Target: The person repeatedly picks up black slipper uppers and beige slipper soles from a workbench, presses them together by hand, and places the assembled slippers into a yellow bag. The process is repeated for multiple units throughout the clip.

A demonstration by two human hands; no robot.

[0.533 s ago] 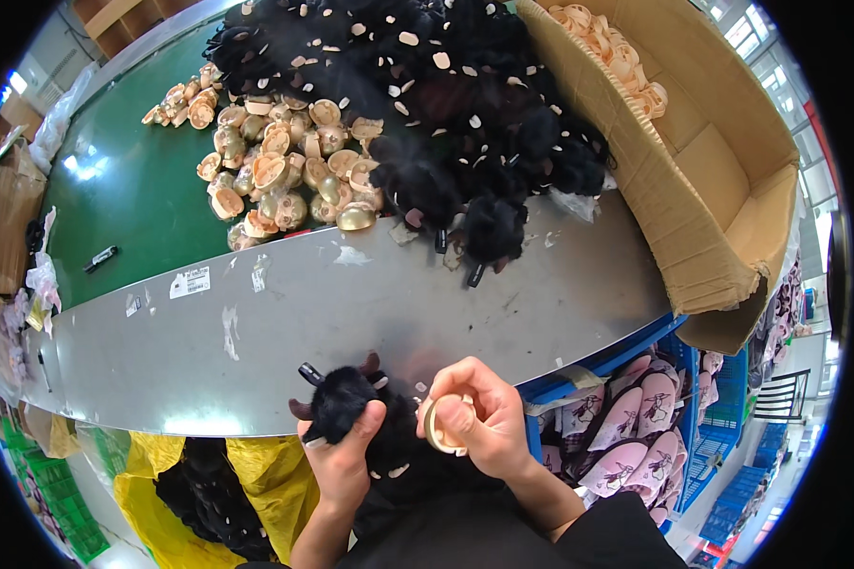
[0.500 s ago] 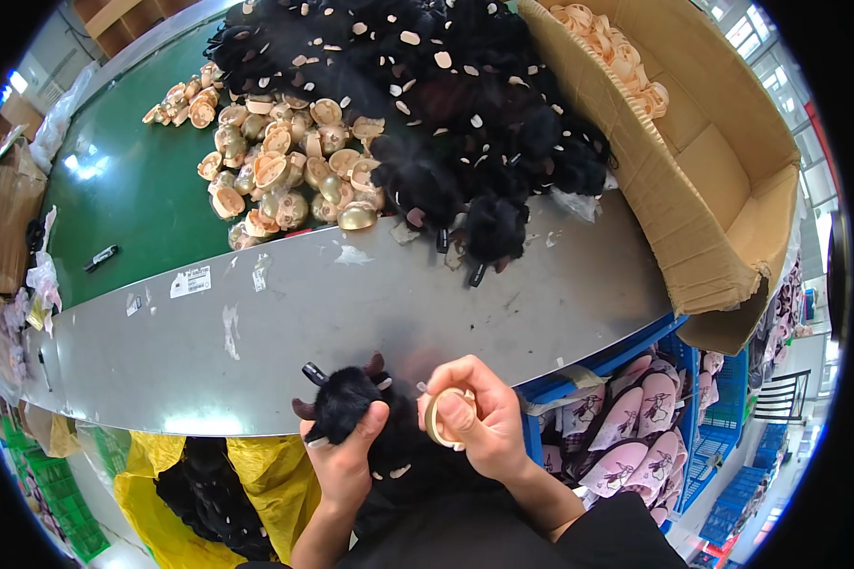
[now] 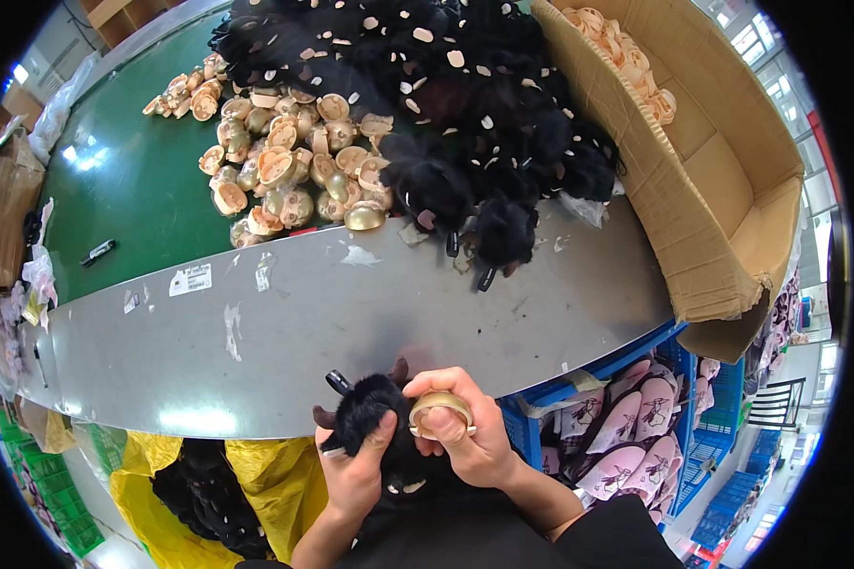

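Note:
A black furry plush piece (image 3: 368, 408) with brown ears and a black loop is gripped in my left hand (image 3: 356, 479), fingers wrapped round it over the table's near edge. My right hand (image 3: 482, 450) is closed on a round plastic shell (image 3: 441, 403), gold outside and cream inside, with the thumb pressed into its hollow. The shell is held close beside the plush piece, and whether they touch is hard to tell. Black fabric with pale spots hangs below, mostly hidden by my hands.
On the table (image 3: 304, 322) lie a heap of gold and cream plastic shells (image 3: 280, 166) and a large pile of black plush pieces (image 3: 351, 47). A cardboard box (image 3: 626, 161) stands at the right, above slippers (image 3: 636, 417) in blue crates. A yellow bag (image 3: 142, 484) sits lower left.
My left hand and the plush piece have shifted slightly right. The right hand has turned the shell, so its gold outside shows, and the two hands are closer together.

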